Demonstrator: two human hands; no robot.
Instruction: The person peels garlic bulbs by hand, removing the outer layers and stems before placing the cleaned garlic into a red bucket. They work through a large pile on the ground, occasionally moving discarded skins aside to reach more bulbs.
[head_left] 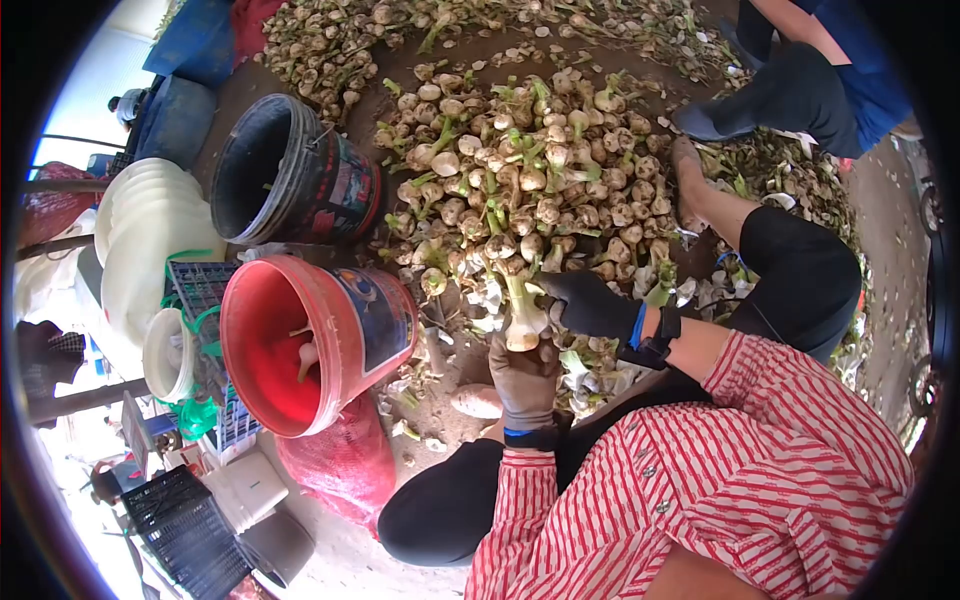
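My left hand (525, 380), in a grey-brown glove, is closed around a garlic bulb (525, 332), whose pale green stem points up toward the heap. My right hand (592, 306), in a dark glove, is closed beside that stem; whatever its fingers hold is hidden. Just beyond both hands lies a large heap of soil-stained garlic (540, 170) with cut stems. To the left, a red bucket (265, 400) lies tilted toward me with a white garlic bulb (307, 357) inside.
Beside the red bucket is a black bucket (300, 170). A red mesh sack (340, 462), a black crate (185, 535) and white tubs (160, 230) are at left. Another person's dark-clad leg (800, 100) is at the upper right. Loose peelings (590, 385) litter the ground.
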